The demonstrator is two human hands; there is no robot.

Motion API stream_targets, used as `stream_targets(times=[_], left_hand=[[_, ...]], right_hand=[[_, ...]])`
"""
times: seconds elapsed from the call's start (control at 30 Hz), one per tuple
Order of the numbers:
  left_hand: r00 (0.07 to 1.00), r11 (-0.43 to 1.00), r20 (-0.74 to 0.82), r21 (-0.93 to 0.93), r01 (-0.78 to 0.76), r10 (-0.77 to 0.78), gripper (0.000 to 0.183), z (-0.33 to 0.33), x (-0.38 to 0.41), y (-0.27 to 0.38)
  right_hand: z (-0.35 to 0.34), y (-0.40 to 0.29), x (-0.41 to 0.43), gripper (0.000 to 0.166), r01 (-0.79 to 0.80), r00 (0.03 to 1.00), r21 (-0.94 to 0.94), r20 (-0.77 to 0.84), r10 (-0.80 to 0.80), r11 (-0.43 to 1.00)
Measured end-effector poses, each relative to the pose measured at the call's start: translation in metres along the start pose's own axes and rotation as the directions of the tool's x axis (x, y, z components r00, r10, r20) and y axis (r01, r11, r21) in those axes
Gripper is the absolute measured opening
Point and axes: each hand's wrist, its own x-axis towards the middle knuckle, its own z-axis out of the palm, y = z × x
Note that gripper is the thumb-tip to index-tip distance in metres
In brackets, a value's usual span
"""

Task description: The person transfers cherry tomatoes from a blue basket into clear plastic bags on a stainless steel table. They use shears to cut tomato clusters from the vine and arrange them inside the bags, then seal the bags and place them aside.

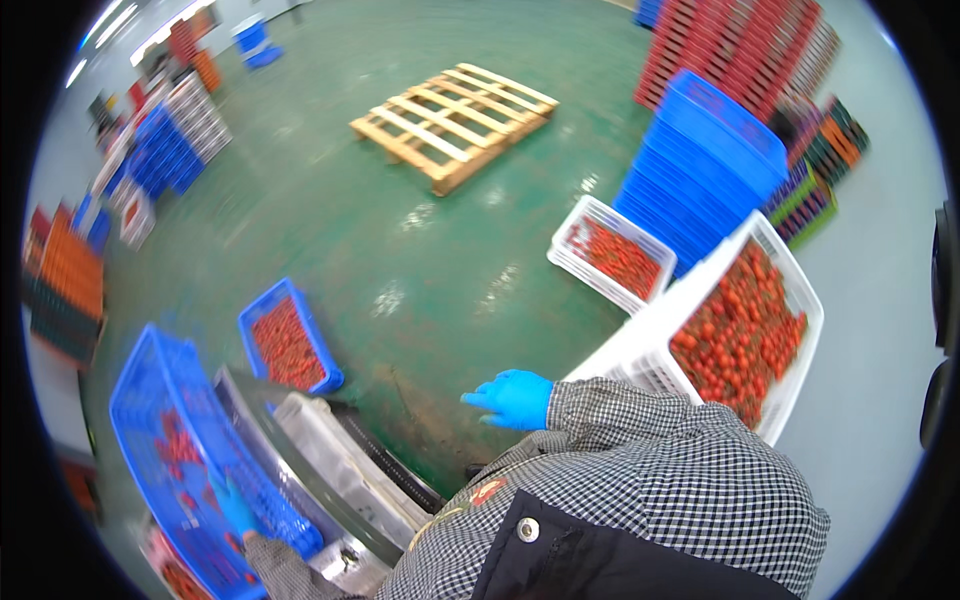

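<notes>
My right hand (516, 400), in a blue glove, hangs in the air over the green floor. Its fingers are loosely spread and nothing is in them. At lower left my left hand (237, 507), also gloved in blue, is at the inner side of a tilted blue plastic crate (180, 375). Blur hides whether its fingers grip the crate wall or something inside. A few red cherry tomatoes (178, 441) lie in that crate. It rests against a stainless steel trough (300, 480).
A blue crate of tomatoes (289, 345) stands on the floor beyond the trough. To my right are a large white crate of tomatoes (750, 330), a smaller white crate (562, 259) and stacked blue crates (690, 172). A wooden pallet (457, 124) lies ahead.
</notes>
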Motion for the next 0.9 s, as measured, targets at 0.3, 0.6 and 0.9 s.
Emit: stream_targets(times=[0.3, 0.6, 0.9], left_hand=[[0.975, 0.473, -0.106, 0.881, 0.001, 0.195, 0.052, 0.012, 0.022, -0.002], [0.993, 0.734, 0.026, 0.672, -0.099, 0.111, 0.053, 0.133, 0.028, 0.023], [0.645, 0.778, 0.440, -0.285, -0.560, 0.625, 0.045, 0.389, -0.173, 0.357]], right_hand=[[0.003, 0.049, -0.143, 0.044, -0.396, 0.848, 0.176, -0.308, 0.432, 0.901], [0.025, 0.010, -0.297, 0.032, -0.569, 0.384, 0.588, -0.429, 0.818, 0.575], [0.029, 0.153, -0.454, 0.089, -0.696, -0.303, 0.716, -0.230, 0.925, -0.050]])
